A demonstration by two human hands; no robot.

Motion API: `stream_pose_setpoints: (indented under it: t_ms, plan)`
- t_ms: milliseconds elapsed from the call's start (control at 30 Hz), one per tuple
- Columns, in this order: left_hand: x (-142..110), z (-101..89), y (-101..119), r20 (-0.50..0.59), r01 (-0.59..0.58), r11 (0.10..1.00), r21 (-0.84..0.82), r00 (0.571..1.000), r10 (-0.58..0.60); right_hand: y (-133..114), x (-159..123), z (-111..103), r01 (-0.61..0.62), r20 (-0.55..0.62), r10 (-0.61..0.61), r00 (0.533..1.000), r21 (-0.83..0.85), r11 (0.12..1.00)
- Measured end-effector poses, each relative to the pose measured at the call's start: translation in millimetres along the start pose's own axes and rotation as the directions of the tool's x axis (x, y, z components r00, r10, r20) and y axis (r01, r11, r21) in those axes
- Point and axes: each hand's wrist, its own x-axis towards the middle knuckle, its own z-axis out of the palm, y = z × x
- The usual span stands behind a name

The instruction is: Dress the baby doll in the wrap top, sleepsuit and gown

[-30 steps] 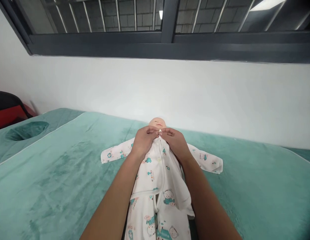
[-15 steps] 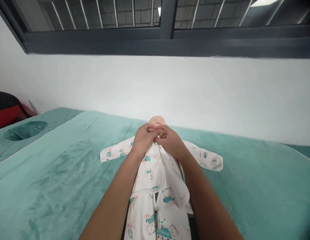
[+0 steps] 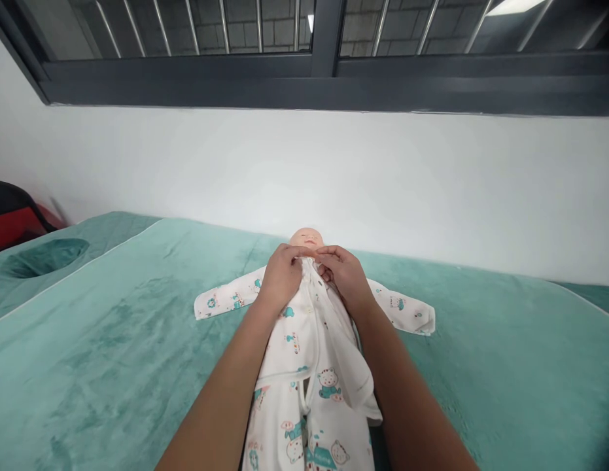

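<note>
Green plush covering (image 3: 137,340) beside the white wall (image 3: 432,176) supports the doll (image 3: 307,235) face up, sleeves (image 3: 226,298) spread beyond my forearms (image 3: 220,376). Below its chin, my left hand (image 3: 283,273) and right hand (image 3: 348,278) pinch the printed top (image 3: 298,320) by its collar, presumably keeping the edges steady.

Doll (image 3: 307,236): neck hidden behind hands (image 3: 282,278); lower garment (image 3: 328,428) cut off at bottom.

Upright metal bars (image 3: 224,26) show behind the dark-framed window (image 3: 186,82) (white light (image 3: 514,6) at upper right) in a white wall (image 3: 304,170) beyond the plush-covered teal massage bed (image 3: 505,379) with its face hole (image 3: 44,257).
</note>
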Motion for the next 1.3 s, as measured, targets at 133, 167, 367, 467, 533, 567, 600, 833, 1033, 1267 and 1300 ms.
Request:
stream_pose_setpoints:
  t_ms: [133,167,367,467,533,567,600,833,1033,1267,1300]
  plan:
    - [-1.2,-0.6,0.2,0.018,-0.041,0.998,0.043,0.999,0.041,-1.8,-2.0,4.8,0.018,-0.129,-0.046,0.991,-0.210,0.978]
    - [-1.3,-0.6,-0.2,0.007,-0.029,0.998,0.058,1.000,0.029,-2.4,-2.9,6.1,0.044,-0.133,-0.085,0.987,-0.283,0.958]
    - [-1.5,-1.0,0.0,-0.023,0.015,0.995,0.102,1.000,-0.013,-8.0,-8.0,3.6,0.067,-0.041,-0.102,0.994,-0.511,0.857]
    - [-2.7,-1.3,2.8,-0.020,0.034,0.996,0.083,0.999,-0.032,-10.9,-9.4,-2.2,0.056,0.014,-0.057,0.998,-0.503,0.863]
    - [-3.8,-1.4,4.8,0.003,0.067,0.995,0.067,0.998,-0.067,-10.9,-9.2,-4.6,0.051,0.025,-0.045,0.999,-0.496,0.867]
    - [-4.2,-1.5,5.7,0.019,0.086,0.994,0.064,0.996,-0.087,-10.0,-8.5,-5.3,0.048,0.021,-0.043,0.999,-0.497,0.867]
    - [-4.4,-1.6,6.4,0.036,0.103,0.993,0.065,0.994,-0.106,-8.6,-7.3,-5.8,0.047,0.014,-0.047,0.999,-0.502,0.863]
    - [-2.5,-2.9,7.2,0.087,0.136,0.988,0.070,0.986,-0.142,4.5,6.6,-9.8,0.140,0.038,-0.147,0.988,-0.605,0.784]
    - [-2.8,-2.2,5.8,0.091,0.117,0.992,0.049,0.988,-0.121,9.7,13.1,-8.3,0.175,0.035,-0.194,0.980,-0.607,0.775]
    - [-2.5,-0.9,4.5,0.075,0.088,0.995,0.039,0.993,-0.090,15.2,15.4,-5.4,0.196,-0.031,-0.268,0.963,-0.605,0.772]
    - [-2.5,-0.9,4.8,0.075,0.083,0.996,0.039,0.993,-0.085,15.6,15.3,-5.6,0.202,-0.023,-0.269,0.963,-0.598,0.775]
